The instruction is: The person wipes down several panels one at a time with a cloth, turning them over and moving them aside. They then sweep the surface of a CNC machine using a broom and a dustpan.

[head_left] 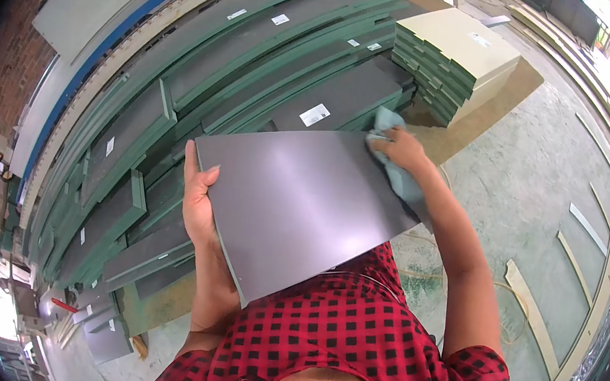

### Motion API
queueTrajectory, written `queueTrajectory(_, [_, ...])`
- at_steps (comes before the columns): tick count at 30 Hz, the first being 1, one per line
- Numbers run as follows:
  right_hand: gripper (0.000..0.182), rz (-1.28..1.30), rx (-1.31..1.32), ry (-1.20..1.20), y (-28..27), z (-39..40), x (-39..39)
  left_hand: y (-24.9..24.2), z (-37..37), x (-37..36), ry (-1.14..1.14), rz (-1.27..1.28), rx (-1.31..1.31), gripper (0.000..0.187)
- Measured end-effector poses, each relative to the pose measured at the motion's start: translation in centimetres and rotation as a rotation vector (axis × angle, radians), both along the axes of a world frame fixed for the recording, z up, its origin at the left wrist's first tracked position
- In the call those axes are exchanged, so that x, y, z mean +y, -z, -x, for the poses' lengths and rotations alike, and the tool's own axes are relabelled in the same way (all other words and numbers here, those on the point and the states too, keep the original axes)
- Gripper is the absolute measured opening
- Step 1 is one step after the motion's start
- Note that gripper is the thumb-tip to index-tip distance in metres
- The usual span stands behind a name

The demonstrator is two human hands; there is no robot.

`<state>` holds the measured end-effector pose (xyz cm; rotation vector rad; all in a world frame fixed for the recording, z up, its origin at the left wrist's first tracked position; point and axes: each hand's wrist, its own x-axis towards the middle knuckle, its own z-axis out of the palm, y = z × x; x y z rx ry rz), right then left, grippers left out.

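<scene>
Panel [303, 205], grey-faced with a green edge, rests tilted against the person's red checked shirt [347, 340]. The left hand [197, 196] grips its left edge, fingers curled over. The right hand [401, 147] is closed on a pale blue cloth [398, 173], pressing it to the far corner. Similar stacked panels [260, 55] lie beyond.

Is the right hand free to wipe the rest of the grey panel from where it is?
Probably yes: the right hand already presses the cloth on the panel, whose face is bare; the left hand only grips its edge.
</scene>
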<state>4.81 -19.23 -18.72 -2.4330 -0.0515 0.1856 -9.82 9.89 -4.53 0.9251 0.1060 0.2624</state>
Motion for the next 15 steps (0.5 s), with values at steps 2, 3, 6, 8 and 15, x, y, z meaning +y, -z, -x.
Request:
queueTrajectory(2, [0.061, 0.071, 0.056, 0.103, 1.6, -0.6, -2.7, 0.1, -0.1, 0.0, -0.022, -0.019, -0.007, 0.073])
queueTrajectory(3, [0.059, 0.077, -0.004, 0.145, 3.4, -0.6, -3.9, 0.1, 0.0, 0.1, -0.040, -0.048, -0.003, 0.073])
queueTrajectory(6, [0.055, 0.029, -0.030, 0.122, 4.2, 2.5, -6.5, -0.5, 0.1, -0.4, -0.067, -0.007, 0.006, 0.074])
queueTrajectory(8, [0.050, -0.039, -0.082, 0.145, 4.4, 5.9, -7.9, 0.2, -0.2, 0.2, -0.066, 0.003, -0.027, 0.073])
queueTrajectory(15, [0.028, -0.364, -0.039, 0.321, 12.0, 14.5, -15.9, 1.5, -0.7, 1.7, -0.051, -0.046, -0.127, 0.069])
